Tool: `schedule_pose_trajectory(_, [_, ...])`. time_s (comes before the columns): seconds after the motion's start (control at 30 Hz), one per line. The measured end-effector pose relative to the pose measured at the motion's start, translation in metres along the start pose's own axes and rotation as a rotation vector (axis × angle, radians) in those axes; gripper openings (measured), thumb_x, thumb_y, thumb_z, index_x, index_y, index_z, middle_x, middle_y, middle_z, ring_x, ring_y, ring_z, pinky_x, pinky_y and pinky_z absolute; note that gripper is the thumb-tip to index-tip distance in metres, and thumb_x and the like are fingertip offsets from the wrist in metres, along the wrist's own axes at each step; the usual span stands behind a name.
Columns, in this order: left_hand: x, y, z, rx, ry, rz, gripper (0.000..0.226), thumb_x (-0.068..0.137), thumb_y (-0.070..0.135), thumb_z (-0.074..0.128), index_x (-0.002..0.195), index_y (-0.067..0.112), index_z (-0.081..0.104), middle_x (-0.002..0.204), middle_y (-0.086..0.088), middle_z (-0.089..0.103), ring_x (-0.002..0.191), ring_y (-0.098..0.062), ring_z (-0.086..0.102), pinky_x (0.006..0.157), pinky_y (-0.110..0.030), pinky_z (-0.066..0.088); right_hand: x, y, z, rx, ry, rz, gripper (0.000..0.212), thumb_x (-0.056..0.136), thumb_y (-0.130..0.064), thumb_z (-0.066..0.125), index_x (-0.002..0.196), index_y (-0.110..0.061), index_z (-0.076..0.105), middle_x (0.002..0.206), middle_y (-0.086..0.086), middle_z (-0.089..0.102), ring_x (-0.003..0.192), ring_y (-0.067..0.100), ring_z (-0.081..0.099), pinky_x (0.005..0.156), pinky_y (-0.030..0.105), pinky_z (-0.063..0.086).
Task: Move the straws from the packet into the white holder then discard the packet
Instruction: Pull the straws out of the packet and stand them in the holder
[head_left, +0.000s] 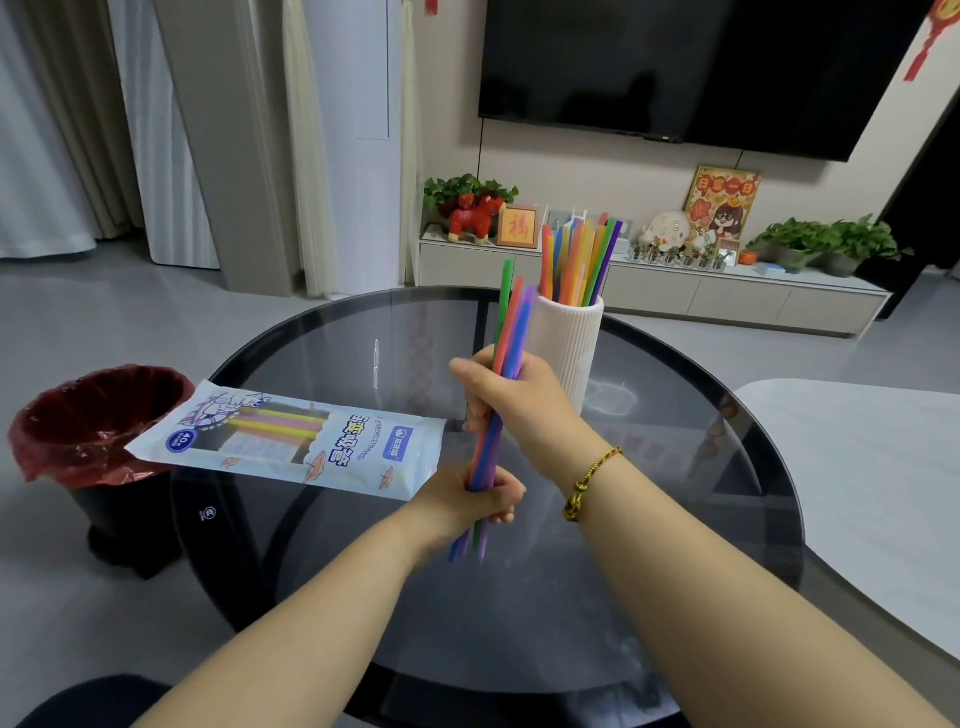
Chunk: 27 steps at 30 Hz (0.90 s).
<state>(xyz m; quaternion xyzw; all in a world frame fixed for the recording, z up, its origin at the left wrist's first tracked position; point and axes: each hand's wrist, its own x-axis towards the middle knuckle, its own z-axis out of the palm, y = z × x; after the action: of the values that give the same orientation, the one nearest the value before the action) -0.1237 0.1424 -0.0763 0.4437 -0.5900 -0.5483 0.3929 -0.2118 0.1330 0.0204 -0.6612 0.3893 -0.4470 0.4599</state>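
Multicoloured plastic straw bundle (511, 319), head view: long axis near upright, tips leaning toward white ribbed holder (571, 343) just beyond, on dark round glass counter (332, 353). Nearer holder: right hand (524, 405) clenched round bundle's middle; left hand (475, 496) fingers (501, 512) clenched round lower end. Holder already part filled. Printed white packet (296, 441) flat at left, near red-lined bin (98, 415). Likely next: raise bundle, lower ends into holder.
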Motion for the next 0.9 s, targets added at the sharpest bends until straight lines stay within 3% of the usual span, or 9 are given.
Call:
schedule_pose_trajectory(0.2, [0.001,-0.007,0.002,0.163,0.036,-0.102,0.018,0.079,0.025,0.058,0.061,0.027,0.057,0.040,0.011,0.058,0.042,-0.004,0.052,0.048,-0.010,0.043,0.002,0.002,0.002,0.102,0.054,0.065,0.036,0.093,-0.021,0.043,0.058,-0.014,0.043,0.042,-0.001,0.036,0.031,0.007,0.035,0.038,0.019,0.038])
schedule_pose_trajectory(0.33, [-0.004,-0.005,-0.002,0.127,0.029,-0.084,0.022,0.084,0.027,0.054,0.063,0.026,0.060,0.034,0.012,0.047,0.037,0.000,0.041,0.044,-0.005,0.036,0.009,-0.012,-0.012,0.305,0.168,0.049,0.036,0.095,-0.021,0.041,0.059,-0.015,0.038,0.030,-0.008,0.032,0.028,0.004,0.028,0.034,0.016,0.028])
schedule_pose_trajectory(0.5, [-0.001,0.017,-0.005,-0.088,0.096,-0.020,0.031,0.091,0.026,0.044,0.063,0.017,0.054,0.030,0.012,0.032,0.030,-0.002,0.024,0.034,-0.010,0.022,0.018,-0.028,-0.039,0.421,0.310,-0.022,0.032,0.093,-0.018,0.044,0.061,-0.013,0.043,0.038,-0.004,0.039,0.031,0.008,0.041,0.040,0.022,0.043])
schedule_pose_trajectory(0.57, [0.002,0.029,-0.004,-0.134,0.072,0.010,0.038,0.091,0.036,0.037,0.061,0.016,0.051,0.030,0.011,0.029,0.030,-0.001,0.022,0.033,-0.010,0.021,0.020,-0.030,-0.044,0.351,0.296,-0.044,0.029,0.091,-0.015,0.048,0.062,-0.013,0.047,0.048,0.001,0.046,0.038,0.008,0.049,0.048,0.022,0.048])
schedule_pose_trajectory(0.63, [0.007,0.042,-0.001,-0.152,0.063,0.040,0.045,0.087,0.046,0.032,0.060,0.016,0.051,0.030,0.011,0.027,0.030,-0.001,0.021,0.033,-0.010,0.020,0.021,-0.030,-0.047,0.129,0.289,-0.057,0.029,0.088,-0.014,0.052,0.059,-0.014,0.050,0.056,0.001,0.050,0.048,0.004,0.051,0.050,0.011,0.045])
schedule_pose_trajectory(0.7, [0.015,0.053,0.001,-0.145,0.050,0.063,0.049,0.079,0.056,0.029,0.060,0.016,0.051,0.030,0.010,0.029,0.030,-0.001,0.023,0.033,-0.010,0.021,0.025,-0.030,-0.050,-0.097,0.305,-0.081,0.033,0.087,-0.014,0.053,0.054,-0.015,0.050,0.055,-0.003,0.050,0.044,-0.003,0.050,0.042,0.002,0.037])
schedule_pose_trajectory(0.8, [0.029,0.067,0.004,-0.098,0.049,0.080,0.055,0.083,0.057,0.023,0.063,0.019,0.058,0.034,0.010,0.045,0.032,-0.001,0.036,0.035,-0.012,0.031,0.033,-0.037,-0.064,-0.215,0.357,-0.122,0.038,0.087,-0.018,0.051,0.049,-0.017,0.049,0.047,-0.008,0.047,0.036,-0.005,0.048,0.042,0.007,0.040])
schedule_pose_trajectory(0.9, [0.044,0.076,0.005,-0.052,0.145,0.137,0.044,0.093,0.043,0.021,0.079,0.027,0.060,0.069,0.010,0.065,0.060,-0.005,0.055,0.060,-0.019,0.047,0.043,-0.049,-0.088,-0.219,0.449,-0.170,0.040,0.088,-0.019,0.049,0.048,-0.019,0.047,0.043,-0.009,0.047,0.039,0.001,0.048,0.045,0.015,0.044])
